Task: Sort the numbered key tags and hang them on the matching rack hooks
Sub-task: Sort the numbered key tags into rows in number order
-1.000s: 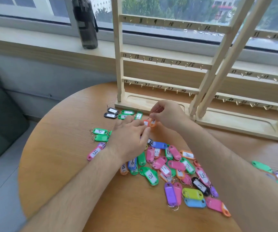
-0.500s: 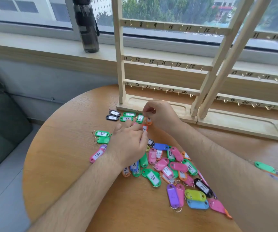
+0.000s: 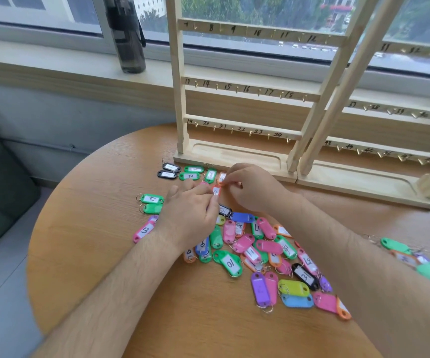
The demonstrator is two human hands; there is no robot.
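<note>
My left hand (image 3: 190, 213) is pinching an orange tag (image 3: 216, 190); right hand (image 3: 252, 188), can't tell. Crowding is risking knocking sorted tags (image 3: 190, 176) askew.

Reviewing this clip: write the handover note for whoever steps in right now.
Right hand pinches a small orange plastic key tag; left hand touches it too, grip unclear.
Tall wooden numbered rack: every visible hook is bare.
Row of black and green tags lies by its base; mixed-colour tag pile sits mid round wooden table, more tags at the right edge.
Done: some pre-sorting. Left: sort the rest, hang all.
</note>
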